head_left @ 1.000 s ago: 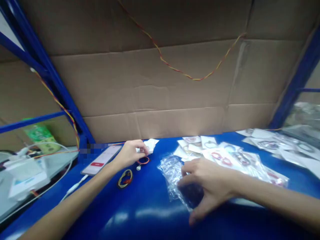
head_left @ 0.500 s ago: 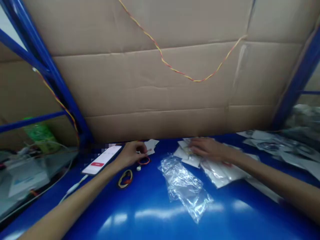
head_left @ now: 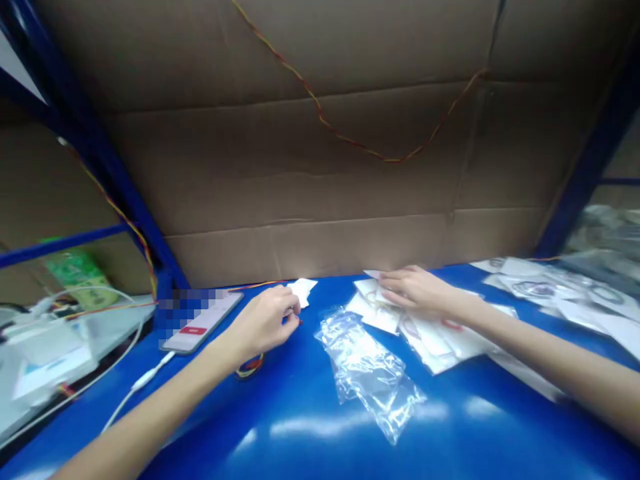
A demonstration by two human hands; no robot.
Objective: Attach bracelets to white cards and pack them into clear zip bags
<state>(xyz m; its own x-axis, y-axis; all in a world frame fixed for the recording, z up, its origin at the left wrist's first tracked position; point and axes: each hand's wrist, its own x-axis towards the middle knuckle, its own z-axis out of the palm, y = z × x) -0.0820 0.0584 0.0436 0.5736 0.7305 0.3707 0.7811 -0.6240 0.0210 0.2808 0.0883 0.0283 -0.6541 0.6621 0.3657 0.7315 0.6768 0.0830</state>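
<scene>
My left hand [head_left: 273, 317] is closed above the blue table, fingers curled together; a small reddish bit shows at its fingertips, too small to name. Partly under that wrist lies a coiled cable [head_left: 249, 367]. Small white labels [head_left: 302, 291] lie just beyond the fingers. My right hand [head_left: 413, 290] rests with fingers stretched out on white cards [head_left: 373, 307] and flat packets [head_left: 440, 343] at right of centre. Clear plastic bags [head_left: 367, 367] lie between the two hands, touched by neither.
A phone [head_left: 205, 323] with a white cable [head_left: 145, 380] lies at the left. More packets [head_left: 540, 287] spread at the right. Cardboard [head_left: 320, 187] stands behind, with a twisted wire [head_left: 350, 141] hanging across it. Blue frame posts [head_left: 120, 180] flank the table.
My left hand has moved slightly toward me, over part of the coiled cable, and the red loop by its fingers is now hidden. My right hand has shifted slightly right. The picture is darker.
</scene>
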